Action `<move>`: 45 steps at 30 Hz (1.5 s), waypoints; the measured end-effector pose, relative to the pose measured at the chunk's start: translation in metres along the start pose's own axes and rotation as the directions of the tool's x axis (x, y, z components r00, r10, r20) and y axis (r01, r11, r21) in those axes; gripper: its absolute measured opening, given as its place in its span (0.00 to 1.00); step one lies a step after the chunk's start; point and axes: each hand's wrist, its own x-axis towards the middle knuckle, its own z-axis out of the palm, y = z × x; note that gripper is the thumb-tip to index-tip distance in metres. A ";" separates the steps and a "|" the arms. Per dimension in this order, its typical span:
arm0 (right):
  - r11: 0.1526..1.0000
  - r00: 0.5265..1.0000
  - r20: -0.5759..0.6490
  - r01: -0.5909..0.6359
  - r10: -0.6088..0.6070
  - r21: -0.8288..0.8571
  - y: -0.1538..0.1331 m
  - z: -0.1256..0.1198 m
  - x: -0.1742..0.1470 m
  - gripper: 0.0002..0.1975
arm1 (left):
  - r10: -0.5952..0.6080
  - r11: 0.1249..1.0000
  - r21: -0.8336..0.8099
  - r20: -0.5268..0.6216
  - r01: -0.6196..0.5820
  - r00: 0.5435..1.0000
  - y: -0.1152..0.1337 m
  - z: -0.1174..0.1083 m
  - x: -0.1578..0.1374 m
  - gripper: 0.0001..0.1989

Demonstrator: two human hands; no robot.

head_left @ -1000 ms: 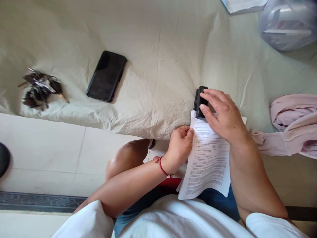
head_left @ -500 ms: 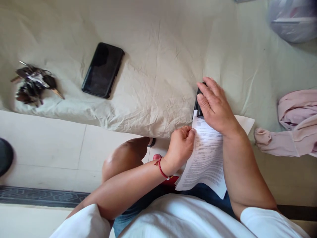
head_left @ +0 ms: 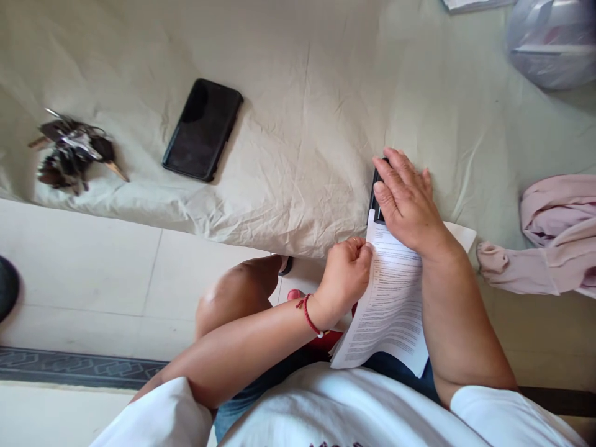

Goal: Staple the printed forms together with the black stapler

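My left hand (head_left: 347,273), with a red string bracelet, is closed and pinches the left edge of a few printed paper sheets (head_left: 388,298). The sheets hang bent over the bed's edge toward my lap. My right hand (head_left: 407,202) lies with fingers stretched out, pressed palm-down over a narrow black tool (head_left: 378,192) at the top of the sheets. It looks like a stapler, but my palm covers most of it. A corner of paper sticks out past my right wrist.
A black phone (head_left: 203,130) and a bunch of keys (head_left: 77,152) lie on the beige sheet (head_left: 288,136) to the left. At the right are a pink cloth (head_left: 554,242) and a clear plastic bag (head_left: 554,46), with white paper (head_left: 472,5) beside it.
The view has shifted slightly, so most things sit a little further right. My right hand's fingers are spread slightly more over the black tool. My left hand still pinches the sheets.
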 end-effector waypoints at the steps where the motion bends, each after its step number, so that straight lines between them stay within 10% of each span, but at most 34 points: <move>1: 1.000 1.000 -0.007 0.002 -0.002 -0.006 0.000 0.001 0.000 0.30 | -0.004 1.000 -0.003 0.001 0.004 1.000 0.000 0.000 0.000 0.15; 22: 0.998 0.994 -0.105 0.014 -0.019 -0.053 0.000 0.017 -0.005 0.29 | -0.007 1.000 -0.022 -0.001 0.007 1.000 -0.003 0.003 0.001 0.15; 31: 0.950 0.863 -0.505 0.126 0.036 0.284 0.001 -0.019 -0.015 0.18 | -0.053 0.991 -0.125 0.005 0.054 0.999 0.003 -0.005 0.001 0.14; 36: 0.812 0.994 -0.091 0.001 0.064 0.583 -0.006 -0.052 -0.029 0.19 | -0.052 0.977 -0.205 0.009 0.053 0.999 0.005 -0.006 0.002 0.13; 39: 0.808 0.988 0.135 -0.144 0.080 0.571 -0.008 -0.059 -0.034 0.19 | -0.037 0.980 -0.198 0.005 0.037 0.999 0.004 -0.004 0.001 0.12; 45: 0.796 0.998 -0.027 -0.024 0.051 0.605 0.001 -0.045 -0.032 0.20 | -0.023 0.992 -0.121 0.011 0.024 1.000 0.004 -0.002 -0.004 0.13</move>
